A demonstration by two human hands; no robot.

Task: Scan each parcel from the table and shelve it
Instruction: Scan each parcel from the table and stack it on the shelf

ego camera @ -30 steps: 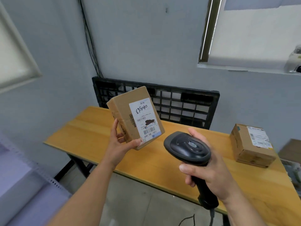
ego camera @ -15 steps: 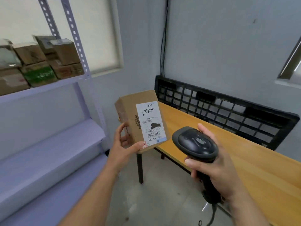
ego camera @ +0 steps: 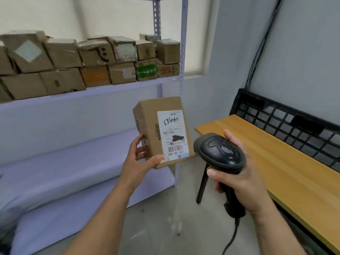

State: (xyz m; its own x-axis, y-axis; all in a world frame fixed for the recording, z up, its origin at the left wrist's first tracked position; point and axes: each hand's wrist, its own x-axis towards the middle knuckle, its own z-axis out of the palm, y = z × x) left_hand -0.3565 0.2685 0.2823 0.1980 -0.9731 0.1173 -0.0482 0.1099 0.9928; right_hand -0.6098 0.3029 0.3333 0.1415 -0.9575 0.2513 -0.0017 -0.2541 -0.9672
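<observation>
My left hand (ego camera: 137,163) grips a small cardboard parcel (ego camera: 150,126) by its lower left corner, upright, with the white barcode label facing me. My right hand (ego camera: 241,178) holds a black corded barcode scanner (ego camera: 219,152) by its handle, just right of the parcel's lower edge, its head angled toward the label. Behind the parcel stands a pale purple metal shelf (ego camera: 92,92). Several cardboard parcels (ego camera: 95,59) are stacked in two layers on the upper board. The board below it (ego camera: 64,162) is bare. The wooden table (ego camera: 276,162) is at the right.
A black plastic pallet (ego camera: 287,124) leans against the wall behind the table. Black cables (ego camera: 261,46) run down the wall corner. The shelf's right upright (ego camera: 183,52) stands close to the table's left end. Grey floor lies below my arms.
My view has swung left from the table to the shelf. The parcel and scanner stay in my hands in the same hold, the parcel now in front of the shelf.
</observation>
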